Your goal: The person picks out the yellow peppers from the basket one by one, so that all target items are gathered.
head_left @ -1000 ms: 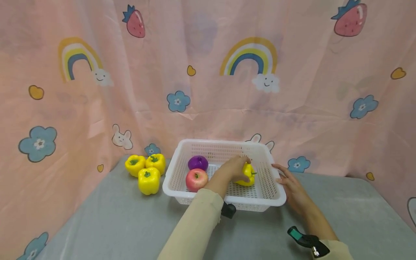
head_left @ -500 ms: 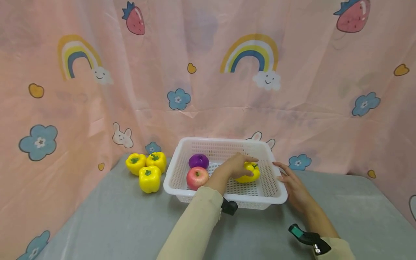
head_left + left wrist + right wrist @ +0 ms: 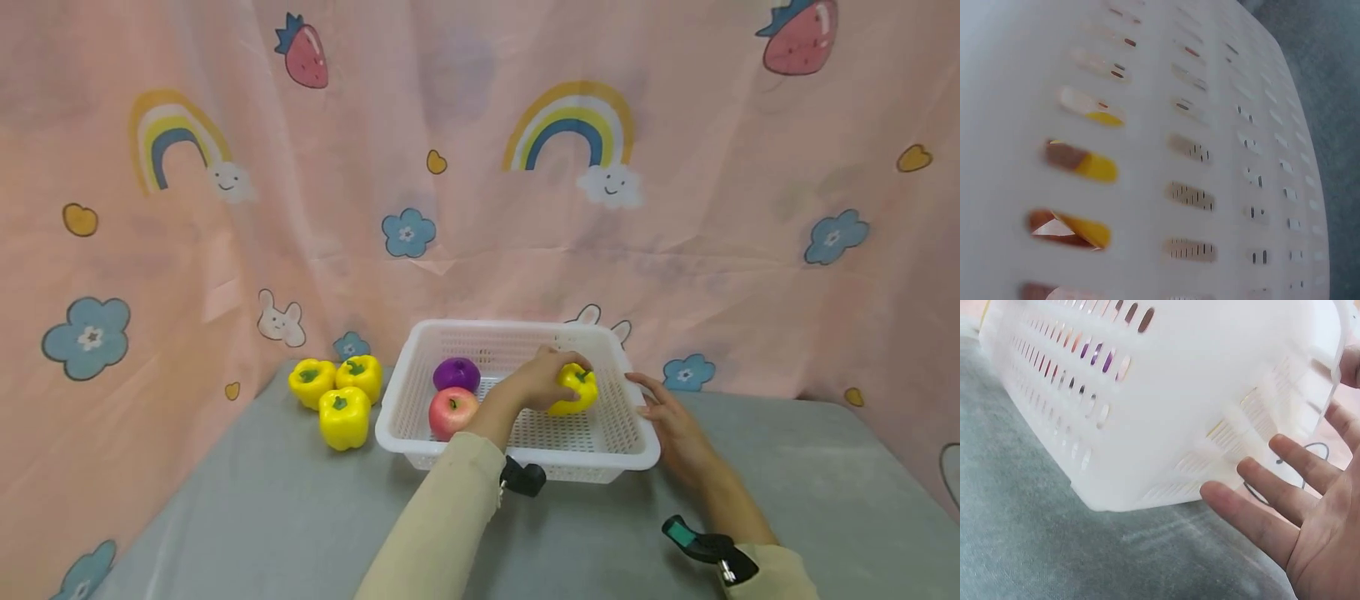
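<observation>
My left hand [image 3: 542, 379] reaches into the white plastic basket [image 3: 480, 454] and grips a yellow bell pepper [image 3: 579, 390], fingers curled over its far side and thumb on its near side. Left of that hand, inside the basket, are a red apple [image 3: 452, 412] and a purple onion-like vegetable [image 3: 457, 375]. My right hand [image 3: 678, 437] touches the basket's right end, its fingers spread and fairly straight; the right wrist view shows the fingertips [image 3: 1216, 490] by the end wall. In the left wrist view the basket wall [image 3: 1141, 181] hides the hand, and bits of yellow show through its slots.
Several yellow bell peppers [image 3: 344, 417] stand grouped on the grey table [image 3: 247, 517], left of the basket. A pink printed curtain [image 3: 480, 275] hangs close behind the table. Each wrist carries a black strap-on device [image 3: 708, 548].
The left hand's raised forefinger has come down around the pepper. The pepper has turned and shifted slightly toward the back of the basket. The right hand stays at the basket's end.
</observation>
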The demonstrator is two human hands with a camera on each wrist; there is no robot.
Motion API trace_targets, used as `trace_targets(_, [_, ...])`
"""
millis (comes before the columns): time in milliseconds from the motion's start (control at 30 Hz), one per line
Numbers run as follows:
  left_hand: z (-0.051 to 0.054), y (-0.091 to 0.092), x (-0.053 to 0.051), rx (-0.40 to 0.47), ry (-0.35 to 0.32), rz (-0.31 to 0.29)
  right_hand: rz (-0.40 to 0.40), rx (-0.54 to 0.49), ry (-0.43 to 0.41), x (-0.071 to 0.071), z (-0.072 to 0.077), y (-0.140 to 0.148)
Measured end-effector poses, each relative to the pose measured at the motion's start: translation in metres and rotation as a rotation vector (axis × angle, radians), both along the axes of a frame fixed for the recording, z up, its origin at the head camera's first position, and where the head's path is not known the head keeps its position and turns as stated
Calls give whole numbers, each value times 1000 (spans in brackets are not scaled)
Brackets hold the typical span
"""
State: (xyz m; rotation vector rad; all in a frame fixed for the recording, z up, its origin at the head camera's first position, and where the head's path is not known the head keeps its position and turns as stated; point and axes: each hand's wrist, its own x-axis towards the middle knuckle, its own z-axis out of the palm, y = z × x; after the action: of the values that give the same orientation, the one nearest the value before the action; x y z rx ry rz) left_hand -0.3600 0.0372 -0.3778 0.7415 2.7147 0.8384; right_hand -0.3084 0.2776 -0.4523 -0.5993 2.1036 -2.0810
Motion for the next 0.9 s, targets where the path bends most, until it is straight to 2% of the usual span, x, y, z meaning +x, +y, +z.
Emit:
trace_targets(400, [14,-8,7,76,44,-37,-54,60,6,-3,2,-4])
trace_targets(667, [18,-16,13,132,52,-10,-58,61,8,-2,1,0])
trace_targets(900, [20,-33,25,201,68,23,-44,55,18,-2,-1,-1])
